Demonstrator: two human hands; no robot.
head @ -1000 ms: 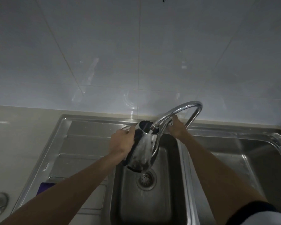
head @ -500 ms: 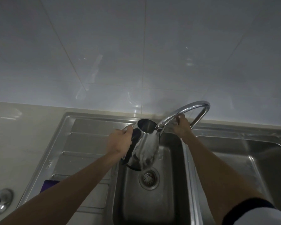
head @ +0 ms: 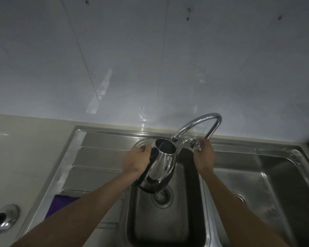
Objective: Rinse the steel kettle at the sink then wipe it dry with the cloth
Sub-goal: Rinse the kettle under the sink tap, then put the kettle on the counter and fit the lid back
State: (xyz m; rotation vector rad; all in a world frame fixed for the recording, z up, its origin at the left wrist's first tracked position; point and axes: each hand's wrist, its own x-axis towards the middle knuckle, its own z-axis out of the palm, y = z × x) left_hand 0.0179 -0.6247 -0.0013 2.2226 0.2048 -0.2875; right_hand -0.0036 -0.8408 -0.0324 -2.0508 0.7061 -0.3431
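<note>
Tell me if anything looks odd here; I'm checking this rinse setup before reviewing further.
Nothing stands out. The left hand holds the shiny steel kettle tilted over the middle steel sink basin, its mouth under the curved chrome tap; the right hand is at the tap lever.

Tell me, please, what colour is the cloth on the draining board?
Purple cloth, seen in the head view.

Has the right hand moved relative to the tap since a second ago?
Yes. The right hand has dropped from the tap's arched spout to the lever at its base, nearer the sink rim.
</note>
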